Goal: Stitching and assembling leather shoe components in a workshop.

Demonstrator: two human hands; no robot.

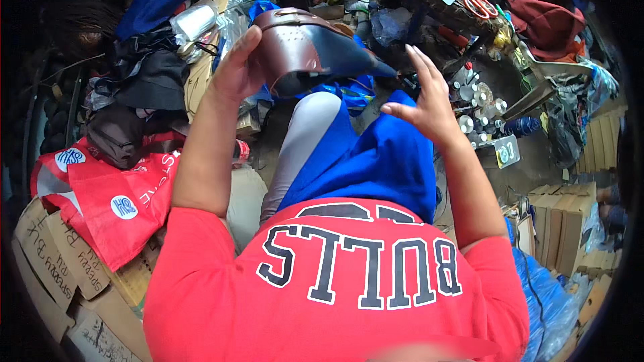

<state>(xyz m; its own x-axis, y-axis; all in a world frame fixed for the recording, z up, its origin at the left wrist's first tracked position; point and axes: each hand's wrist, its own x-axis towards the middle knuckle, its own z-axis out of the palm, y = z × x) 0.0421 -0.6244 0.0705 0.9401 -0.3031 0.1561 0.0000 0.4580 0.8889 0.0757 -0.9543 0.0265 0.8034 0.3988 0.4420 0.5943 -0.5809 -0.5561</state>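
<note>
My left hand (236, 67) is raised and grips the heel end of a brown and dark blue leather shoe (305, 50), held sideways above my knees. My right hand (424, 97) hovers to the right of the shoe with fingers spread and holds nothing. A blue cloth (376, 161) lies over my lap, above my red shirt.
A red bag (117, 194) and flattened cardboard (60, 261) lie at my left. Dark bags and clothes (144, 73) are piled behind them. Small pots and bottles (479, 110) stand at my right, a worktop with red scissors (479, 5) beyond, a red backpack (547, 13), stacked cardboard boxes (563, 228).
</note>
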